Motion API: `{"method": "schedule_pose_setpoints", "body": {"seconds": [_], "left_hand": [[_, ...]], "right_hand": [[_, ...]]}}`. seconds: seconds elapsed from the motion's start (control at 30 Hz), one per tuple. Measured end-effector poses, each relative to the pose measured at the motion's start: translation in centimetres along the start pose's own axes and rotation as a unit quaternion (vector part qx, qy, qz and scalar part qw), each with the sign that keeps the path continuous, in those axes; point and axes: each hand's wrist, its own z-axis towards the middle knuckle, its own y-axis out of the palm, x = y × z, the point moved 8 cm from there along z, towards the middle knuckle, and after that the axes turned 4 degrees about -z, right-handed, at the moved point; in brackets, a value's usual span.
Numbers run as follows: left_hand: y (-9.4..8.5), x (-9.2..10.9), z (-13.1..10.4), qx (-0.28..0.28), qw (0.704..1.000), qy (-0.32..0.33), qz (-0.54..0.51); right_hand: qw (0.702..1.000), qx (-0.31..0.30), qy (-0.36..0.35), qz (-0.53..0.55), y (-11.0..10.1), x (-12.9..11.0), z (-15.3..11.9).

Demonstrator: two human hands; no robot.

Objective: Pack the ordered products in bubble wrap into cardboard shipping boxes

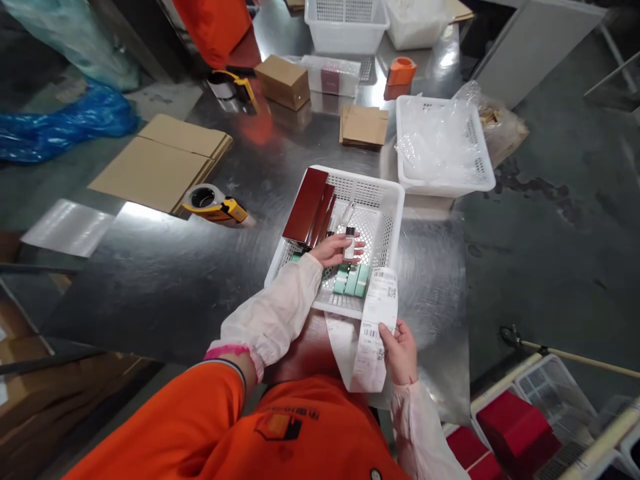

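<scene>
Over a white basket, my left hand is closed on a small clear bottle with a black cap. My right hand pinches a long strip of printed labels at the basket's near right corner; the strip hangs down in a loop. Inside the basket, dark red glossy boxes stand at the left. Small mint-green boxes lie below my left hand, and a slim clear item is just beyond it.
On the steel table are a tape dispenser, flat cardboard, a brown carton and a basket of clear plastic wrap. Someone in orange is at the far side. Red boxes sit in crates at lower right.
</scene>
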Motion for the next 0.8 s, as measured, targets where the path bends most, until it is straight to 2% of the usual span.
{"method": "schedule_pose_setpoints", "body": {"seconds": [0.33, 0.53, 0.8], "left_hand": [[0.9, 0.0, -0.5, 0.008, 0.997, -0.053, -0.061], [1.3, 0.0, -0.5, -0.012, 0.992, -0.066, -0.109], [1.1, 0.2, -0.5, -0.005, 0.998, -0.045, -0.046]], "right_hand": [[1.0, 0.003, 0.006, 0.0, 0.0, 0.0, -0.1], [1.0, 0.004, 0.012, -0.001, 0.2, -0.2, -0.2], [1.0, 0.007, 0.0, -0.01, 0.2, -0.4, -0.2]]}}
